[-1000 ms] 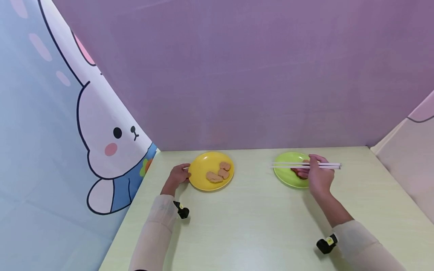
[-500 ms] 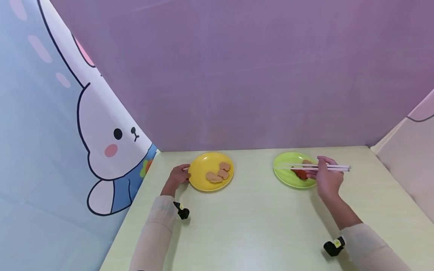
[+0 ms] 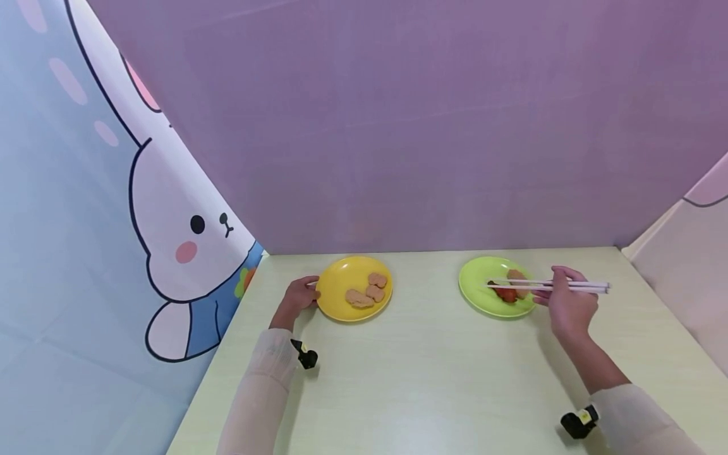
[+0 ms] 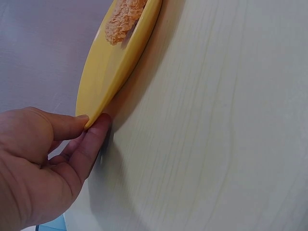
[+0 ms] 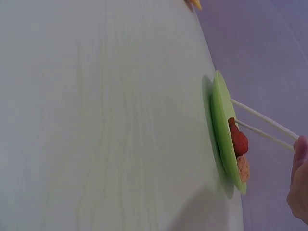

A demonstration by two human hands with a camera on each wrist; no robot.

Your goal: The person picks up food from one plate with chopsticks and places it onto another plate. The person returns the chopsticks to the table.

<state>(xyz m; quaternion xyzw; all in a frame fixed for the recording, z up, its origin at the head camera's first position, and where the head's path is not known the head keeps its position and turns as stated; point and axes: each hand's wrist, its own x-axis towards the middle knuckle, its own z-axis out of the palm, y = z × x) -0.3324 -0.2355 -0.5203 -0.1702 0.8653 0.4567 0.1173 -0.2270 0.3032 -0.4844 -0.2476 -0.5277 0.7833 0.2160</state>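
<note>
In the head view my left hand is at the left rim of a yellow plate. The left wrist view shows thumb and fingers pinching that rim. On the plate lie three tan, crumb-coated pieces that look like fried chicken. My right hand grips a pair of white chopsticks at the right of a green plate. Their tips extend over the plate with nothing lifted between them. A red-brown drumstick-like piece and a tan crumbed piece rest on the green plate.
Both plates stand near the back of a pale wood-grain table, with bare tabletop between them. A purple backdrop rises behind the table, and a rabbit-print cloth hangs at the left.
My right hand has moved rightward with the chopsticks, uncovering the food on the green plate. The left hand and the yellow plate have stayed in place.
</note>
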